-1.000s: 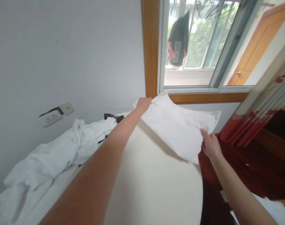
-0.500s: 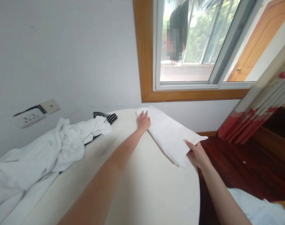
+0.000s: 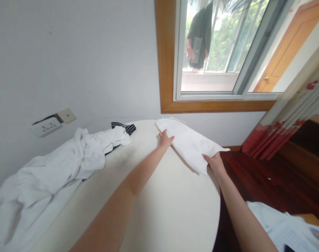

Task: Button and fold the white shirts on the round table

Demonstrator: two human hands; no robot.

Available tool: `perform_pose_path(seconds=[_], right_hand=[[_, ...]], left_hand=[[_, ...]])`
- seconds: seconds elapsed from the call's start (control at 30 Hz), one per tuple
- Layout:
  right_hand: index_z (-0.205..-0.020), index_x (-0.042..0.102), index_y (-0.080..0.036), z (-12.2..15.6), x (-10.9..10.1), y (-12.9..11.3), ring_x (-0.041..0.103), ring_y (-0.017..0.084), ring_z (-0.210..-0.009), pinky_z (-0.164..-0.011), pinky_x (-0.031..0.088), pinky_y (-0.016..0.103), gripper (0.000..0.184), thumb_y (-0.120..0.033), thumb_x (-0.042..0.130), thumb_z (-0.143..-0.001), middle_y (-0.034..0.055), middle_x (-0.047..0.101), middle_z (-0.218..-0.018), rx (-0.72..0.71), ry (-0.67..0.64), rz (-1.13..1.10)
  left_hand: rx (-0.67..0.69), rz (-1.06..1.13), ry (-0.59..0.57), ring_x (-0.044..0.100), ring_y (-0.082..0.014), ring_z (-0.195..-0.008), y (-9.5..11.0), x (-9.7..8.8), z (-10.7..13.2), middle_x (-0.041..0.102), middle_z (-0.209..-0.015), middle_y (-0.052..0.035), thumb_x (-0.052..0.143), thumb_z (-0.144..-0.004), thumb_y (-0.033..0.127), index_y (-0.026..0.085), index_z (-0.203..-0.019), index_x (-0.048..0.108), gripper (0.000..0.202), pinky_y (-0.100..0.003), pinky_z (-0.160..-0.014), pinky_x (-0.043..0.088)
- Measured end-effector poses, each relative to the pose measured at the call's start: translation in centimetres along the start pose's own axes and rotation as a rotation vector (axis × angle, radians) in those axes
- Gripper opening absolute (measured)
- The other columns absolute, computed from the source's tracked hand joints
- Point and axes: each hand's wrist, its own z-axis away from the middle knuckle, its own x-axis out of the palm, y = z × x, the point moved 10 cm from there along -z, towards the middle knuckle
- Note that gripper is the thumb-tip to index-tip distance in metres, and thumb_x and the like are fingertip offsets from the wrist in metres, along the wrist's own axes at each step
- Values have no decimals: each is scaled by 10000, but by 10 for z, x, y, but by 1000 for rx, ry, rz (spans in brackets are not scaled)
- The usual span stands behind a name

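Observation:
A folded white cloth (image 3: pixel 188 140), perhaps a garment, lies on the cream rounded table (image 3: pixel 172 206) near the wall, its layers showing along the near edge. My left hand (image 3: pixel 166 139) is at the cloth's near-left edge, thumb on top and fingers bent at the border, closed on it. At the right end, my right hand (image 3: pixel 214 162) pinches the cloth near the table's rim, thumb above and the other fingers hidden beneath.
Crumpled white clothing (image 3: pixel 62 164) lies along the table's left side, with a black-and-white striped piece (image 3: pixel 129 128) at its far end. A wall socket (image 3: pixel 48 126) is above it. A window (image 3: pixel 212 52), a curtain (image 3: pixel 282 122) and more white fabric (image 3: pixel 277 224) are around.
My left hand has gone from lying spread on the cloth's left end to its near edge. My right hand still holds the right end. The view has shifted slightly.

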Motion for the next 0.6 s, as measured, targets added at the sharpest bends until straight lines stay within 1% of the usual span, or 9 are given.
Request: perform_pose_path(seconds=[0.07, 0.13, 0.23, 0.33, 0.4, 0.47, 0.53, 0.57, 0.6], right_hand=[[-1202, 495, -170, 1, -5, 2, 599, 297, -1078, -895, 515, 409, 658, -389, 735, -630, 141, 622, -1194, 43, 55, 91], [-1171, 518, -169, 1, -8, -2, 613, 300, -1051, -864, 525, 395, 623, -395, 730, -631, 140, 643, -1154, 26, 72, 138], [-1104, 555, -173, -2, -12, -9, 635, 293, -998, -796, 541, 372, 545, -402, 714, -636, 130, 667, -1099, -29, 94, 172], [-1047, 566, -169, -2, -21, -7, 650, 298, -937, -725, 546, 368, 535, -426, 727, -606, 136, 679, -1046, -11, 133, 224], [-1026, 571, -167, -2, -22, -6, 659, 301, -886, -684, 541, 367, 525, -431, 734, -603, 139, 692, -979, 2, 82, 253], [-1023, 583, -155, -2, -24, -10, 661, 306, -850, -673, 529, 376, 500, -431, 725, -630, 147, 696, -913, 16, -13, 328], [-1062, 590, -117, -2, -36, -24, 651, 331, -866, -707, 511, 411, 503, -427, 693, -679, 183, 684, -905, 14, -35, 495], [-1106, 581, -88, -3, -46, -36, 637, 354, -900, -738, 496, 442, 525, -424, 665, -711, 214, 671, -936, -1, 15, 615], [-1174, 554, -64, -3, -59, -54, 610, 378, -961, -785, 472, 480, 548, -417, 612, -759, 247, 647, -999, -49, 133, 733]], left_hand=[[-33, 73, 5, 495, -234, -1168, 0, 1, 0, 384, -1318, -158, 680, -745, 296, 177, -1354, 357, 700, -323, -1021, 374], [-17, 109, 39, 509, -215, -1144, 4, -2, 2, 372, -1309, -160, 666, -756, 246, 163, -1357, 353, 683, -303, -1022, 372], [133, 81, 120, 497, -196, -1148, 19, -8, 9, 379, -1289, -141, 603, -802, 204, 175, -1359, 356, 610, -303, -1028, 364], [293, -62, 74, 500, -212, -1124, 32, -2, 22, 449, -1214, -119, 555, -839, 224, 189, -1279, 473, 449, -344, -1013, 372], [345, -170, 20, 497, -236, -1106, 32, 2, 30, 500, -1161, -109, 526, -861, 272, 202, -1172, 573, 322, -385, -1004, 368], [376, -266, -1, 476, -254, -1116, 31, 1, 37, 531, -1169, -98, 488, -882, 312, 227, -1131, 611, 291, -412, -995, 362], [397, -358, -17, 449, -261, -1137, 29, -2, 44, 530, -1238, -77, 461, -893, 326, 257, -1172, 597, 318, -421, -984, 363], [402, -384, -24, 438, -263, -1146, 28, -4, 48, 520, -1276, -67, 461, -892, 325, 266, -1192, 588, 331, -422, -978, 366], [413, -401, -31, 429, -266, -1155, 28, -7, 52, 505, -1312, -61, 462, -892, 326, 272, -1209, 578, 343, -426, -973, 368]])
